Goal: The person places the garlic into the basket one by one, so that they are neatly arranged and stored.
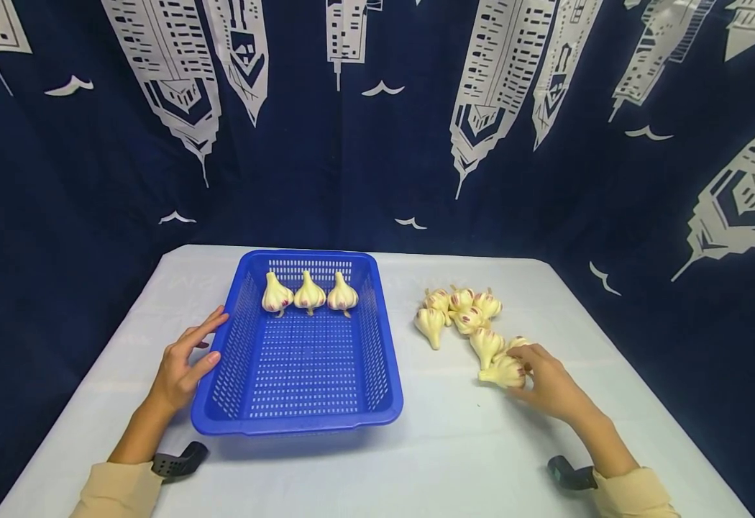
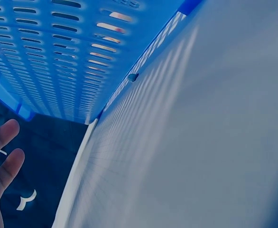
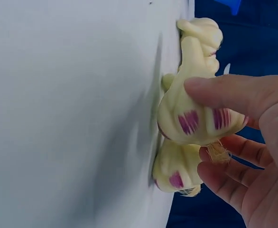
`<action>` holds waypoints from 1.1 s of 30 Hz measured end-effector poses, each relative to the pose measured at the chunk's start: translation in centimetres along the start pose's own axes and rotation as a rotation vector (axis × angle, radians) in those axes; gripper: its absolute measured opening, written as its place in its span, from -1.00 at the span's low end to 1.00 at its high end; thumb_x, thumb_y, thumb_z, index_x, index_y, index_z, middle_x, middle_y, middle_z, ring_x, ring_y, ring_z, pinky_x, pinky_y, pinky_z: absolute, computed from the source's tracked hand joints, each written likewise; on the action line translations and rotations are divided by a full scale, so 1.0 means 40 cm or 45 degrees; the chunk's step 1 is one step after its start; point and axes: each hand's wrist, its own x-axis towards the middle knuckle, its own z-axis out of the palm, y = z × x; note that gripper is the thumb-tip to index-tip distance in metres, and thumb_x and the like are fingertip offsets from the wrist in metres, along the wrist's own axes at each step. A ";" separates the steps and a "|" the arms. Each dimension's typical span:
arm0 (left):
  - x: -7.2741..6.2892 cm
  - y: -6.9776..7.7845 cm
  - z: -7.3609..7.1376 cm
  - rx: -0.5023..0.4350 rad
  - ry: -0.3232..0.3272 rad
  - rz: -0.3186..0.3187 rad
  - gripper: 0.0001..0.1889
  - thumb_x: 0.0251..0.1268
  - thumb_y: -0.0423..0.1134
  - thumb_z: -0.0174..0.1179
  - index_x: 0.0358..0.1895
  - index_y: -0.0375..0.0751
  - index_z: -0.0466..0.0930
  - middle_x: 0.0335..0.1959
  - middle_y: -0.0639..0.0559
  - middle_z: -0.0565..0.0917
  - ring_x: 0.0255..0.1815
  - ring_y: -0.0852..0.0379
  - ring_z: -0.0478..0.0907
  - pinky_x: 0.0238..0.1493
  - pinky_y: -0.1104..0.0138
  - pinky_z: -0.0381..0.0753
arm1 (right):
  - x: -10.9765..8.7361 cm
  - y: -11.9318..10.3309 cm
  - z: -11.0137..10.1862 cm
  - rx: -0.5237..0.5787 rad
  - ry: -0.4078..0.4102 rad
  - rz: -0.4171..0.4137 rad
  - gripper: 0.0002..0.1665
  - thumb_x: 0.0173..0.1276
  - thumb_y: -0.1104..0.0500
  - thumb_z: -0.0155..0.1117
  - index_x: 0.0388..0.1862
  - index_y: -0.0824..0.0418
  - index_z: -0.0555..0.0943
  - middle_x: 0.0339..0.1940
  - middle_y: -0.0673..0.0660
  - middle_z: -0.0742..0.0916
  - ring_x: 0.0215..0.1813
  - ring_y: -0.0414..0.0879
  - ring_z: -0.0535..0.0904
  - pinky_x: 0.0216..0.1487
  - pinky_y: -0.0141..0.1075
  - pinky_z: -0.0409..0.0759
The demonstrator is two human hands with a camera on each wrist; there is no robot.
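Observation:
A blue perforated plastic basket (image 1: 300,426) sits left of centre on the white table. Three garlic bulbs (image 1: 309,293) stand in a row along its far end, stems pointing away. Fingertips of my left hand (image 1: 177,370) touch the basket's left rim, fingers fairly straight and apart. At the right, my right hand (image 1: 555,388) grips a garlic bulb (image 3: 196,107), the thumb lying across its side and the fingers curled behind it. Another bulb (image 3: 174,166) lies just under it in the right wrist view.
Several more garlic bulbs (image 1: 468,319) lie in a loose pile between the basket and my right hand. White cloth covers the table (image 1: 442,460). A dark blue curtain with white building prints (image 1: 377,165) hangs behind it.

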 end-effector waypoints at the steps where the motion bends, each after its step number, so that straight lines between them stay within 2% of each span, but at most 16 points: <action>1: -0.001 0.000 0.000 -0.001 0.002 0.000 -0.38 0.02 -0.39 0.05 0.29 -0.35 0.51 0.34 -0.27 0.46 0.11 0.37 0.44 -0.13 0.38 0.35 | 0.000 -0.001 -0.002 0.000 0.011 -0.003 -0.27 -0.07 0.34 0.59 0.13 0.41 0.51 -0.01 0.31 0.60 -0.15 0.05 0.56 -0.21 -0.10 0.60; 11: -0.003 -0.005 0.001 -0.009 0.012 0.014 -0.39 0.01 -0.39 0.07 0.27 -0.36 0.52 0.34 -0.26 0.47 0.11 0.36 0.44 -0.11 0.41 0.35 | 0.006 -0.011 -0.010 0.041 0.064 -0.024 -0.30 -0.08 0.26 0.63 0.07 0.41 0.54 -0.18 0.20 0.71 -0.23 0.01 0.61 -0.33 -0.21 0.59; 18: -0.003 -0.005 0.001 -0.012 0.017 0.027 -0.39 0.01 -0.40 0.07 0.27 -0.37 0.52 0.34 -0.26 0.47 0.10 0.36 0.44 -0.11 0.42 0.35 | 0.016 -0.019 -0.006 0.075 0.125 -0.104 -0.28 -0.04 0.26 0.58 0.13 0.40 0.53 -0.07 0.30 0.70 -0.22 0.05 0.64 -0.27 -0.12 0.64; 24: -0.005 -0.004 0.001 -0.005 0.012 0.016 -0.39 0.00 -0.40 0.06 0.27 -0.37 0.51 0.34 -0.26 0.46 0.11 0.37 0.44 -0.12 0.41 0.36 | 0.029 -0.029 0.002 0.091 0.208 -0.182 -0.30 0.00 0.30 0.54 0.18 0.37 0.55 -0.09 0.29 0.66 -0.20 0.04 0.61 -0.26 -0.14 0.67; 28: -0.006 -0.004 0.001 -0.002 0.011 0.012 -0.39 0.01 -0.40 0.05 0.27 -0.37 0.51 0.34 -0.26 0.46 0.10 0.37 0.44 -0.11 0.42 0.36 | 0.039 -0.039 0.007 0.075 0.235 -0.187 -0.27 0.02 0.27 0.54 0.23 0.35 0.53 -0.13 0.27 0.62 -0.21 0.03 0.58 -0.26 -0.14 0.65; 33: -0.005 -0.005 0.001 0.002 0.007 0.007 -0.38 0.01 -0.39 0.06 0.28 -0.35 0.51 0.35 -0.25 0.46 0.10 0.36 0.44 -0.11 0.43 0.36 | 0.052 -0.058 0.011 0.100 0.219 -0.150 -0.27 0.06 0.24 0.52 0.26 0.32 0.52 -0.13 0.26 0.57 -0.20 0.03 0.54 -0.21 -0.09 0.65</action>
